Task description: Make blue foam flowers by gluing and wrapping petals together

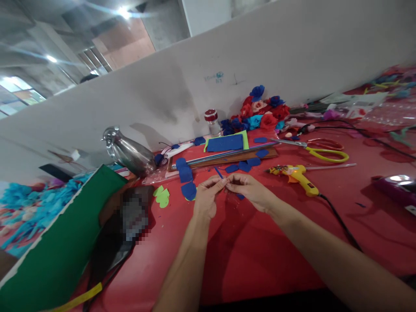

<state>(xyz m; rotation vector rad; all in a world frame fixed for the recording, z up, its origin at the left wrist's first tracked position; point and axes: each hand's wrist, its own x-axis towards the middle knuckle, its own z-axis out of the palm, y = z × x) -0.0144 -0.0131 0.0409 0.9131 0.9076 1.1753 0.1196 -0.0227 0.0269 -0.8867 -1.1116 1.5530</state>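
"Both sets of fingers, state?"

"Mine are pinched: left hand (207, 197) and right hand (251, 190) meet tip to tip on a thin blue strip (218, 172), one end poking out past them, above the red table (253, 251)"

"Next out?"

"Blue cut pieces (244, 166) just beyond, yellow glue gun (303, 178) to the right, scissors (303, 144) behind that, green cut pieces (162, 199) out left, paper flowers (268, 120) piled farther back by the white wall (292, 56)"

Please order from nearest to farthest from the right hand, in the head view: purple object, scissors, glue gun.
1. Glue gun, just right of the right hand.
2. Scissors, beyond the glue gun.
3. Purple object, at right edge.
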